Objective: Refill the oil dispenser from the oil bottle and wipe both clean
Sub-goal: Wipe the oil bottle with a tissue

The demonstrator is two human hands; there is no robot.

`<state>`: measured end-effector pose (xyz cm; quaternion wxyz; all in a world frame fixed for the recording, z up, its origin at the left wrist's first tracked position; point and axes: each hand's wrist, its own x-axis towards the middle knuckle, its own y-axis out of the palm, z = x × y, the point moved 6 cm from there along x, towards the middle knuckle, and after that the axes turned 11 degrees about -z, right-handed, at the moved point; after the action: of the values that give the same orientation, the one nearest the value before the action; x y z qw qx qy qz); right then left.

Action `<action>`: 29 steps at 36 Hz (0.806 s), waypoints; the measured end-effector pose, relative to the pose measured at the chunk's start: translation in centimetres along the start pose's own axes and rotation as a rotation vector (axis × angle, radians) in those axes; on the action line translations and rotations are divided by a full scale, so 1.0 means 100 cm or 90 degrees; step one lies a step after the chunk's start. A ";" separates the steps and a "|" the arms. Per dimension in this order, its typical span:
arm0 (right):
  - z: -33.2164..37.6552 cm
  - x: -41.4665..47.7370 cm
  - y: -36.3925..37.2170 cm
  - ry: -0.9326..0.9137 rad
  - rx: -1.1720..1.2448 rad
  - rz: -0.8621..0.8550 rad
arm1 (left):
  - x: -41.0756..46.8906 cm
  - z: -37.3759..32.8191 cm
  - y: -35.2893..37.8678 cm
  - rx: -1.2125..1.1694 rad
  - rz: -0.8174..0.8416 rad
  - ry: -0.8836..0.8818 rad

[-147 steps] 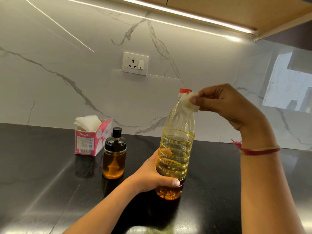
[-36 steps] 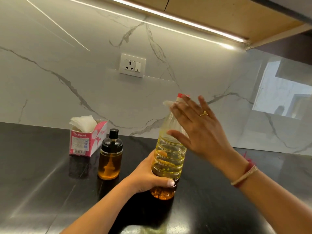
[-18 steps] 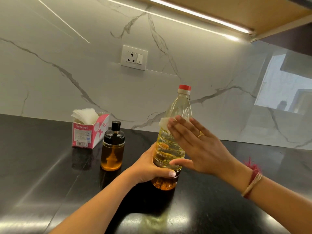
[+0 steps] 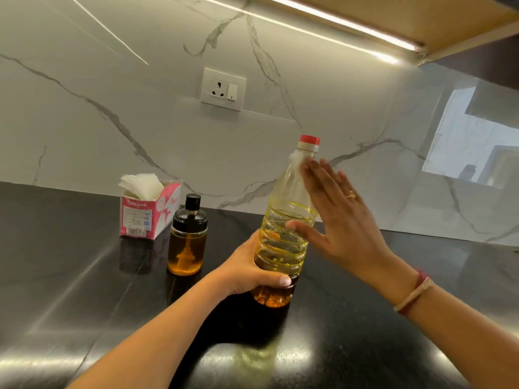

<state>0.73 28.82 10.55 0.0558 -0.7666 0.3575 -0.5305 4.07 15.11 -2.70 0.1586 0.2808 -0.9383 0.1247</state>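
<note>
**Oil bottle held upright on the table, tissue pressed to its shoulder**

At the far left of the black table, near the marble wall, stands a pink tissue box with white tissues sticking out of its top. Just to its right, apart from it, stands the oil dispenser, upright, with its black lid on and amber oil filling most of the glass body. On the wall above and behind it is a white socket.

The left hand comes in from the lower left and grips the lower part of the oil bottle; its fingers wrap round the back and the thumb lies across the front. The bottle stands upright on the table, right of the dispenser and well apart from it. Its red cap is on, and yellow oil fills roughly its lower half.

The right hand reaches in from the right and lies flat against the upper side of the bottle. Its fingers are straight and spread, and they press a small white tissue piece onto the bottle's shoulder just below the cap. A ring sits on one finger, and red and pale threads circle the wrist.
</note>
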 end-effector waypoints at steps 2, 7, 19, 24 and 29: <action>0.012 -0.018 0.010 -0.006 0.042 0.018 | 0.000 -0.001 -0.001 0.003 -0.001 0.008; 0.020 -0.046 0.025 -0.011 0.081 0.024 | 0.000 -0.001 -0.001 0.015 -0.004 0.017; 0.042 -0.060 0.022 0.202 0.340 -0.027 | -0.001 -0.003 0.000 0.015 -0.001 0.022; 0.024 -0.038 0.018 0.207 0.306 -0.040 | 0.000 -0.001 0.001 0.028 0.009 0.009; 0.018 -0.021 0.019 0.279 0.357 -0.079 | 0.000 -0.001 0.002 0.017 0.006 0.005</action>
<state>0.97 28.19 7.26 0.1536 -0.6096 0.1545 -0.7622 4.01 15.34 -2.64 0.1582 0.2779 -0.9372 0.1394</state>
